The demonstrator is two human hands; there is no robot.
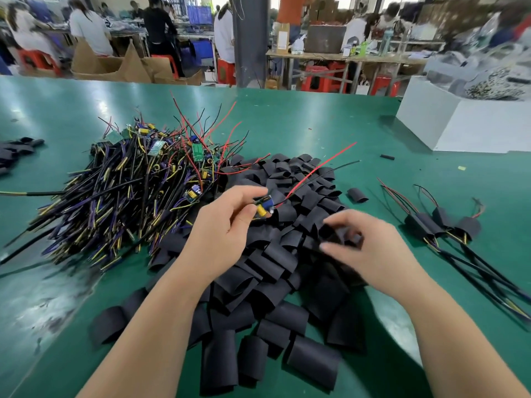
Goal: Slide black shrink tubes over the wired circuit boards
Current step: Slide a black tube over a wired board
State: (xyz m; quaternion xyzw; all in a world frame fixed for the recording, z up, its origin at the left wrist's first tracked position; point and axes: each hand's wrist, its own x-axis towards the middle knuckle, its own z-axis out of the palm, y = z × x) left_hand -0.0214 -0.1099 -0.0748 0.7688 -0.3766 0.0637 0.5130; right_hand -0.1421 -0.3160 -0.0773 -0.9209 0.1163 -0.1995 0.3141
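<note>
One green counter (287,116), glossy, with pale glare on its left part. It runs away from both grips towards a crowded workshop with people at further benches, red stools (319,79), open cardboard boxes (115,67) and a dark pillar (248,41). The background is blurred.

One white box (459,124) sits on the counter far beyond and to the right of the right grip (370,248). It holds a tangle of small wired parts, too blurred to name.

Left grip (227,225): closed on one circuit board (263,206), pinched between thumb and fingers, with blue and yellow components showing. A red wire (316,168) and a black wire run up and to the right from this grip.

Right grip: thumb and fingers curl round one black shrink tube (343,235) on top of the pile. It is motion-blurred, and the tube is near the held board but apart from it.

One pile of shrink tubes (273,268), flattened black sleeves, lies beneath and around both grips and spreads back between the forearms.

One heap of wired boards (129,185) lies left of the left grip and meets the pile's left edge. It shows black, purple and yellow leads, green boards and red wires standing up.

Several sleeved boards (442,222) lie well to the right of the right grip, their black leads trailing towards the counter's near edge.

One loose tube (357,195) lies just beyond the right grip, and a small dark cluster (17,150) lies far left of the left grip.
</note>
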